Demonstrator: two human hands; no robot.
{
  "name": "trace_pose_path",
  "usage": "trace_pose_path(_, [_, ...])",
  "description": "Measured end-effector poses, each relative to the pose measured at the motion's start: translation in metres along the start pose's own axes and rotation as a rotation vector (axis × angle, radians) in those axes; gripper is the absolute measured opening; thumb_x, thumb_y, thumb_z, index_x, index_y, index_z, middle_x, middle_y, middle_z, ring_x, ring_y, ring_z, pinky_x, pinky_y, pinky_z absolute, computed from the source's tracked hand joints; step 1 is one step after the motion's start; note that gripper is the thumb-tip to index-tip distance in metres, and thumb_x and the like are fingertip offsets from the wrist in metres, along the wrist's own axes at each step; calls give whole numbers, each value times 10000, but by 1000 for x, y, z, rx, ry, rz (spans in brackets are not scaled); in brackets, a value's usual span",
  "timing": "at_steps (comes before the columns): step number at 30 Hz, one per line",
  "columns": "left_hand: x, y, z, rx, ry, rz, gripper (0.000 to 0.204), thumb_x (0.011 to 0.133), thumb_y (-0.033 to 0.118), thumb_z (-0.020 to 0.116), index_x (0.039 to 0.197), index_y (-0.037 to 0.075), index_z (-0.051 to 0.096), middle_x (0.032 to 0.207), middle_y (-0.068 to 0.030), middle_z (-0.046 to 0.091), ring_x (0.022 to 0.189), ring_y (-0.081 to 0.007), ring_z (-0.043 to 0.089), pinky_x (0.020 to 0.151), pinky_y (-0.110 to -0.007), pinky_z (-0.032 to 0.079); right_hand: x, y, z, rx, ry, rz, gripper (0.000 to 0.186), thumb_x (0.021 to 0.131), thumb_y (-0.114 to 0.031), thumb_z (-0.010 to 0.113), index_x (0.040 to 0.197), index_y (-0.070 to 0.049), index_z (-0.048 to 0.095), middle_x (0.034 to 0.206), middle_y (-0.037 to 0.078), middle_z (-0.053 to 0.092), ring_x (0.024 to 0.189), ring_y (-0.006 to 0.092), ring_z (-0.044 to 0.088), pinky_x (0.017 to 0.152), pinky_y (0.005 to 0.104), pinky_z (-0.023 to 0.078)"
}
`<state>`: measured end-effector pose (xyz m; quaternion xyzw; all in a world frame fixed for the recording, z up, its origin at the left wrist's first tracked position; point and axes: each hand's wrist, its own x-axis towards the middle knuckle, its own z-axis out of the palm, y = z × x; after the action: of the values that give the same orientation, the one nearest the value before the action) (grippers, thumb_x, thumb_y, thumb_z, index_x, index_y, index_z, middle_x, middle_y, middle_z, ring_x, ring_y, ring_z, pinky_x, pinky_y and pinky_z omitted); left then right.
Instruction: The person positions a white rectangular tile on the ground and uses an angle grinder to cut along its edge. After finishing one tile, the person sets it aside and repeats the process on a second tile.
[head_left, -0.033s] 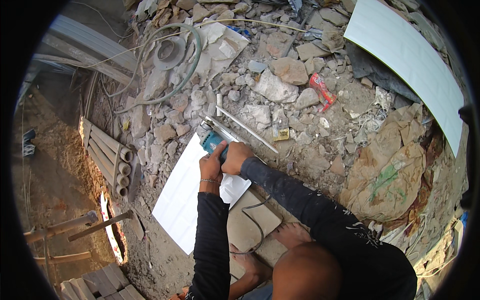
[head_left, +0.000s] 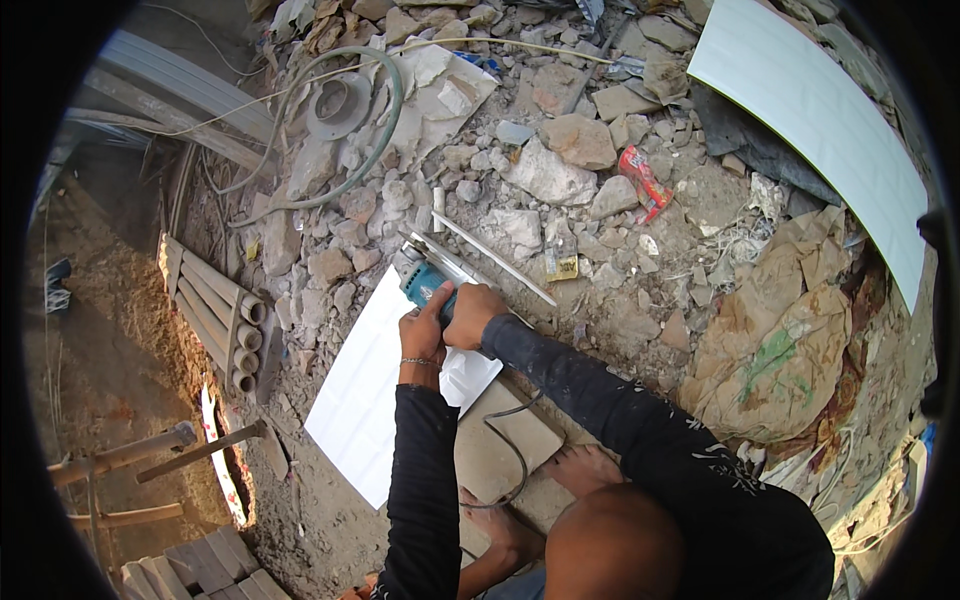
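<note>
A teal angle grinder point(head_left: 424, 284) is gripped in both fists. My left hand point(head_left: 422, 332) wraps around its body, thumb along the top. My right hand point(head_left: 474, 314) closes around the rear part, just right of the left. The grinder's metal head points up and left, at the far edge of a white panel point(head_left: 348, 425) lying on the ground. Pale narrow strips point(head_left: 455, 262) run beside that edge. A crumpled white piece point(head_left: 470, 375) sits below my right hand. Whether the disc touches the panel cannot be made out. A black cable point(head_left: 508, 440) loops over a tan slab point(head_left: 520, 432).
Broken stone and rubble point(head_left: 550, 175) cover the far ground. A thin white strip point(head_left: 495, 258) lies right of the grinder. Bundled pipes point(head_left: 215, 318) lie left, near a drop in the ground. At right are a crumpled brown sack point(head_left: 775, 345) and another white panel point(head_left: 820, 120).
</note>
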<state>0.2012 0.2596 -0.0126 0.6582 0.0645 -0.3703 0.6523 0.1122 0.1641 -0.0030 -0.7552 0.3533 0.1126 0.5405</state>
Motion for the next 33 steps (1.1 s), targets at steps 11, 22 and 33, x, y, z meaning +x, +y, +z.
trace_pose_path(11, [-3, -3, 1, -12, -11, 8, 272, 870, 42, 819, 1016, -131, 666, 971, -179, 734, 785, -261, 746, 708, -382, 625, -5, 2, -3, -10, -2, -6, 607, 678, -293, 850, 1162, 33, 682, 1227, 250, 697, 1173, 364, 682, 994, 403, 568])
trace_pose_path(22, [-11, -4, 5, -5, -12, 2, 267, 882, 58, 815, 1019, -121, 673, 981, -168, 740, 799, -252, 749, 712, -370, 621, -6, 7, 0, -25, -18, -16, 612, 676, -304, 847, 1159, 36, 685, 1219, 257, 699, 1168, 364, 686, 987, 407, 573])
trace_pose_path(33, [-17, -8, 7, -13, -20, 6, 268, 882, 57, 814, 1025, -122, 674, 974, -163, 741, 790, -242, 745, 706, -361, 619, -12, 10, -1, -6, 17, -15, 608, 680, -295, 850, 1158, 44, 688, 1212, 270, 699, 1165, 371, 686, 990, 412, 570])
